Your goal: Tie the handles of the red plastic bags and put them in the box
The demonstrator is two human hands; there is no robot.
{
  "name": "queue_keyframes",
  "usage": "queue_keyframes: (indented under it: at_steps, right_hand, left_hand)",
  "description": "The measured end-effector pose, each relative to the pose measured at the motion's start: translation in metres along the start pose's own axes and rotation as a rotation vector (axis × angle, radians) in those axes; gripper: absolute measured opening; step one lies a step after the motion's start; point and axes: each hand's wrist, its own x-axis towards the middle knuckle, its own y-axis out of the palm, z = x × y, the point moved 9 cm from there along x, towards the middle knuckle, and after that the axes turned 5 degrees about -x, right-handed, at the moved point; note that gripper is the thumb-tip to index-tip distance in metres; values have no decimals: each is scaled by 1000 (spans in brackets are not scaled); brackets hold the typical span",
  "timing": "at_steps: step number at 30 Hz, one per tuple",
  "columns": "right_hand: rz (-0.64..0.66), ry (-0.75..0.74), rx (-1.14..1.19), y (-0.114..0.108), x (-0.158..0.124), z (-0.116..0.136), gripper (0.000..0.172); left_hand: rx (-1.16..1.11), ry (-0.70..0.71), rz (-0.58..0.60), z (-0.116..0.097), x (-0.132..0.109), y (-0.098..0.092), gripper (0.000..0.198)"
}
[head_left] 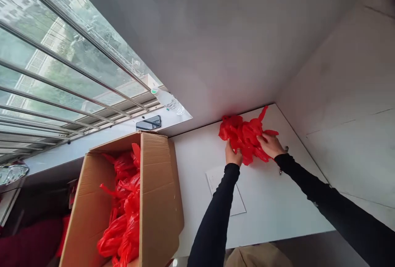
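A crumpled heap of red plastic bags lies at the back of the white tabletop, close to the wall. At the heap's near left edge, my left hand has its fingers and thumb closed on the thin plastic. My right hand grips the heap from its right side, with some fingertips hidden in the folds. Whether the heap is one bag or several, I cannot tell. Below my left hand lies a sheet of white paper, partly covered by my forearm.
An open cardboard box with several knotted red bags inside stands left of the tabletop. Behind it, the windowsill holds a phone and a clear plastic bottle. Small metal objects lie near my right wrist. Walls border the back and right.
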Motion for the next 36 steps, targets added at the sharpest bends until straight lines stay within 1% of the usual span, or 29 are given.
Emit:
queue_keyframes:
  at_steps: [2,4,6,9,12,15,17,20,22,25,27,29,31,33,34,36]
  right_hand:
    - [-23,-3,-27,-6,0,4,34]
    - [-41,0,-48,-13,-3,7,35]
    - [-62,12,-72,-23,-5,7,36]
    - [-107,48,-118,-42,-9,8,36]
    - [-163,68,-161,-66,-16,18,32]
    - [-217,58,-177,-90,-31,38,30]
    - [-230,49,-166,-101,-47,51,30]
    - [-214,44,-128,-110,-79,68,30]
    - [-198,48,-93,-109,-106,75,32]
    - [-163,64,-8,-95,-151,84,37]
    - [-113,70,71,-74,-183,91,38]
    - [-36,60,155,-45,-213,100,39]
    - [61,27,227,-12,-242,109,40]
    - [170,-4,299,20,-266,113,40]
    - [235,9,357,35,-276,111,43]
    - [376,77,494,61,-291,97,51]
  left_hand:
    - [-36,-44,-37,13,-9,-17,74]
    - [-78,-96,-70,28,-24,-33,68]
    - [-128,-151,-84,43,-43,-46,61]
    - [-216,-228,-74,65,-75,-62,50]
    - [-282,-287,-70,80,-107,-77,43]
    - [-322,-296,-41,85,-132,-88,39]
    - [-339,-283,-4,83,-142,-91,37]
    - [-346,-259,68,76,-150,-90,34]
    - [-349,-228,121,67,-153,-86,34]
    - [-357,-164,198,47,-161,-78,35]
    - [-384,-122,247,35,-169,-70,43]
    - [-459,-122,285,34,-177,-62,53]
    - [-552,-170,277,48,-183,-59,56]
    - [-601,-224,217,72,-186,-64,51]
    - [-607,-242,181,85,-186,-69,46]
    - [-603,-267,127,110,-188,-81,39]
